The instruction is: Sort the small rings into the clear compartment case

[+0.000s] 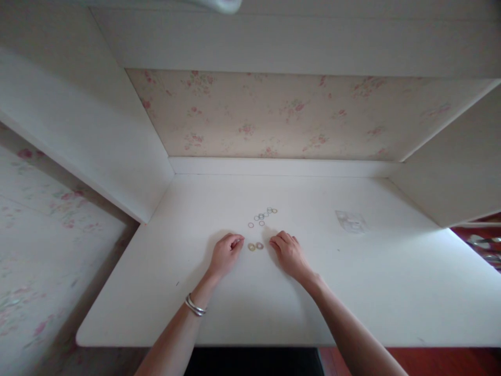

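My left hand (pixel 227 255) rests on the white desk with thumb and fingers pinched together; whatever may be in the pinch is too small to tell. Opposite it, my right hand (pixel 288 253) lies with its fingers bent down and drawn together, their tips partly hidden. Between the two hands sit two small groups of thin rings, a yellowish one (pixel 251 247) on the left and a greyer one (pixel 259 245) on the right, side by side. Beyond the hands, several loose thin rings (pixel 261 216) form a slanting scatter, some overlapping. A single reddish ring (pixel 251 225) lies at its near left end.
A clear plastic bag (pixel 351 222) lies flat on the desk (pixel 250 303) to the right. White side panels (pixel 129 120) flank the desk, with a flowered wall (pixel 266 115) behind. A small dark mark (pixel 177 283) shows at the left. A black seat (pixel 254 361) stands below the front edge.
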Motion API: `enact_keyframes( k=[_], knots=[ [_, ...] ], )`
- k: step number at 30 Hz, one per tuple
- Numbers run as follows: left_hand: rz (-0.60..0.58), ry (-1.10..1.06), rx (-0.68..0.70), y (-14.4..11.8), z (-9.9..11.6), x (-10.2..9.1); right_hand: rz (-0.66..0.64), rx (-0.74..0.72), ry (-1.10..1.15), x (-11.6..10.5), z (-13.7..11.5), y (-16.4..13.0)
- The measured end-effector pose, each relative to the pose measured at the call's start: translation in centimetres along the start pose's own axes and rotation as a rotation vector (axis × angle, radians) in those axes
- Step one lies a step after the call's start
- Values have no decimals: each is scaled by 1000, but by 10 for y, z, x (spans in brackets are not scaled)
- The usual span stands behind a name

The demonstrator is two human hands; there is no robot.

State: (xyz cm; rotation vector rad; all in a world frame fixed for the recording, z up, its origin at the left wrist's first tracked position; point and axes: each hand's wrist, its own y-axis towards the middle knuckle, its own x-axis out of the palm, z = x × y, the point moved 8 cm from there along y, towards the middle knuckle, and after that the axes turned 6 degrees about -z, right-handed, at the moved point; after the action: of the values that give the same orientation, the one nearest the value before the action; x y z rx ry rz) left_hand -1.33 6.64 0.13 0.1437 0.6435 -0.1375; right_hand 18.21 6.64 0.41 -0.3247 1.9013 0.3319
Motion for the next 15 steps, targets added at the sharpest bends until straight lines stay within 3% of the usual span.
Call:
enact_keyframes(
  k=[15],
  knots=[
    [4, -2, -5, 1, 2, 0, 12, -35, 42, 9, -8, -11]
  ],
)
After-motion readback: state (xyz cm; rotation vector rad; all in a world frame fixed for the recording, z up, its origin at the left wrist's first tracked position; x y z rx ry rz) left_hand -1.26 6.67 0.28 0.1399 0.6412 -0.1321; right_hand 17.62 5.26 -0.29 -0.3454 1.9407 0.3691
